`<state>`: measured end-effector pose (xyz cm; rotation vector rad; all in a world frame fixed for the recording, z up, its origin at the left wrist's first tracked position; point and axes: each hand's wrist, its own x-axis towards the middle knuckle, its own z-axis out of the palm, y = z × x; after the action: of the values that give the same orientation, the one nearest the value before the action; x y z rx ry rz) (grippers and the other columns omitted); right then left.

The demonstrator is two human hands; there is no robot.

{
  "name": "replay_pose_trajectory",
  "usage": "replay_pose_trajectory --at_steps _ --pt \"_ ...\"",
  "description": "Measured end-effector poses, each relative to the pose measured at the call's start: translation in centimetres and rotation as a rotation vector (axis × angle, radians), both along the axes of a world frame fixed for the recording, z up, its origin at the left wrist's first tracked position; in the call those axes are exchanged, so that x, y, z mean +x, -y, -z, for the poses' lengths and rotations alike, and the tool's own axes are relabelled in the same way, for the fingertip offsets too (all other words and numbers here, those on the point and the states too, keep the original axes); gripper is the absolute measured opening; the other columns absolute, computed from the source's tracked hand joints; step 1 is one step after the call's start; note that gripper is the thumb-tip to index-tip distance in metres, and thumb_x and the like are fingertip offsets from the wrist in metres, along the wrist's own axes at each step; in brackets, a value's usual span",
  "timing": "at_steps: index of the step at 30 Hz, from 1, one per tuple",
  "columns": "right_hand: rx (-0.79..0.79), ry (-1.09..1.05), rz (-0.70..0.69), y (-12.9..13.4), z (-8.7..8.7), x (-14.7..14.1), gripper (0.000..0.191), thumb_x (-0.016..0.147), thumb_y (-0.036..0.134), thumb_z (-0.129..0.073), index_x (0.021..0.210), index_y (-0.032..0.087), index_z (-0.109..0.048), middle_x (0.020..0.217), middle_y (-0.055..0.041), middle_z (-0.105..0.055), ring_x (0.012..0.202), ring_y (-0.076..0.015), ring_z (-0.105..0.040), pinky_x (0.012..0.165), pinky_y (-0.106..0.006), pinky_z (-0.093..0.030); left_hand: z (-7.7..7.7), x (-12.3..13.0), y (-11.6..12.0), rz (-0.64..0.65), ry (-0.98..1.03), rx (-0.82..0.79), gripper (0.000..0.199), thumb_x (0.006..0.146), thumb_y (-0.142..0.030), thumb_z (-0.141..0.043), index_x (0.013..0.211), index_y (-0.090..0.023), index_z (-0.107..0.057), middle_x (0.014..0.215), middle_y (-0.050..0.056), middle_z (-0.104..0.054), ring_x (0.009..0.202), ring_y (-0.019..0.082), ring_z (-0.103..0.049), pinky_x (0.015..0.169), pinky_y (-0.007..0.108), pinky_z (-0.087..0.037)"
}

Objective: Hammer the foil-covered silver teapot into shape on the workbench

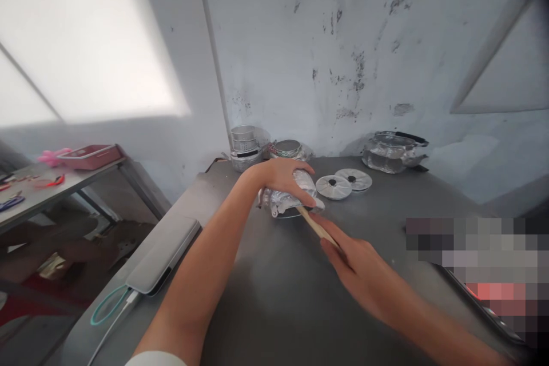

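My left hand (285, 176) reaches over a shiny metal kettle (295, 186) and grips its side, thumb toward me. The kettle is tipped so its dark opening faces me, and its lower rim is close to the table. In my right hand (358, 260) is a pale wooden stick (317, 226), pinched between thumb and fingers. The stick's far end meets the kettle's opening beside my left thumb; whatever tip it has is hidden. Two round metal lids with black knobs, a nearer lid (328, 189) and a farther lid (362, 182), lie overlapping just right of the kettle.
Along the wall stand stacked metal pots (245, 154), an open kettle (288, 150) and another kettle (392, 154) with a black handle. A grey flat case (165, 257) with a cable lies left. A side table holds a pink basket (92, 158). The right corner is pixelated.
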<state>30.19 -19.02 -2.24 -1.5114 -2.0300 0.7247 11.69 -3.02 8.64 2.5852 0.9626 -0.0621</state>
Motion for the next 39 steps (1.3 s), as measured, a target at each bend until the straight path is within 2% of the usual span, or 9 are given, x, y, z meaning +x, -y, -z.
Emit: replay_pose_trajectory --at_steps 4,11,17,22,26,29,34,39 --pt "-0.05 0.063 -0.001 -0.15 0.24 0.12 0.051 0.102 0.037 -0.029 0.153 0.03 -0.033 0.083 -0.0011 -0.071 0.071 -0.0206 -0.067 0.073 -0.034 -0.05 0.06 -0.01 -0.05 -0.005 -0.002 0.014 0.095 0.062 -0.082 -0.067 0.143 -0.038 -0.044 0.156 -0.002 -0.036 0.137 0.036 -0.038 0.106 0.045 -0.041" --pt "0.027 0.029 0.028 0.06 -0.34 0.25 0.052 0.102 0.037 -0.028 0.154 0.031 -0.032 0.076 0.0012 -0.069 0.064 -0.0174 -0.065 0.066 -0.027 -0.048 0.03 0.05 0.05 -0.004 0.007 0.008 0.093 0.062 -0.079 -0.068 0.143 -0.038 -0.044 0.156 -0.002 -0.036 0.138 0.036 -0.038 0.107 0.043 -0.04" --pt "-0.009 0.059 0.008 -0.24 0.39 0.25 0.053 0.1 0.034 -0.031 0.153 0.031 -0.034 0.084 -0.0006 -0.072 0.074 -0.0204 -0.068 0.074 -0.031 -0.05 0.09 -0.01 -0.05 -0.003 -0.004 0.013 0.093 0.063 -0.079 -0.067 0.144 -0.039 -0.043 0.157 -0.003 -0.035 0.137 0.037 -0.038 0.105 0.044 -0.042" --pt "0.008 0.025 -0.006 -0.14 -0.18 0.05 0.052 0.101 0.034 -0.029 0.153 0.03 -0.034 0.083 0.0002 -0.071 0.066 -0.0173 -0.064 0.07 -0.028 -0.049 0.15 0.05 -0.09 -0.002 -0.005 0.021 0.094 0.062 -0.081 -0.066 0.143 -0.039 -0.043 0.157 -0.002 -0.035 0.137 0.037 -0.038 0.106 0.046 -0.041" --pt "0.039 -0.022 -0.01 0.11 -0.35 -0.02 0.051 0.102 0.035 -0.029 0.153 0.032 -0.034 0.101 -0.0038 -0.073 0.085 -0.0195 -0.069 0.081 -0.031 -0.05 0.11 0.01 -0.04 0.007 -0.001 0.011 0.095 0.062 -0.082 -0.065 0.144 -0.038 -0.043 0.157 -0.002 -0.034 0.138 0.037 -0.037 0.106 0.044 -0.041" --pt "-0.002 0.024 -0.012 0.01 0.12 0.12 0.051 0.101 0.034 -0.03 0.153 0.03 -0.034 0.092 -0.004 -0.073 0.079 -0.0217 -0.07 0.076 -0.034 -0.051 0.06 -0.04 0.02 -0.001 -0.003 0.012 0.096 0.062 -0.082 -0.066 0.144 -0.039 -0.043 0.156 -0.002 -0.036 0.137 0.036 -0.038 0.104 0.045 -0.043" --pt "-0.02 0.036 -0.015 -0.22 0.09 0.2 0.05 0.102 0.034 -0.029 0.151 0.03 -0.035 0.083 -0.001 -0.07 0.071 -0.0194 -0.066 0.073 -0.032 -0.049 0.09 -0.01 0.01 -0.004 -0.007 0.023 0.094 0.062 -0.082 -0.066 0.143 -0.039 -0.043 0.156 -0.002 -0.036 0.136 0.036 -0.039 0.105 0.045 -0.042" --pt "-0.005 -0.028 0.005 0.02 -0.42 0.03 0.049 0.103 0.036 -0.029 0.152 0.033 -0.032 0.092 0.0 -0.071 0.072 -0.0168 -0.065 0.075 -0.031 -0.048 0.19 0.05 -0.11 0.014 0.002 0.028 0.096 0.062 -0.083 -0.066 0.144 -0.037 -0.043 0.156 -0.001 -0.036 0.137 0.035 -0.039 0.107 0.043 -0.041"
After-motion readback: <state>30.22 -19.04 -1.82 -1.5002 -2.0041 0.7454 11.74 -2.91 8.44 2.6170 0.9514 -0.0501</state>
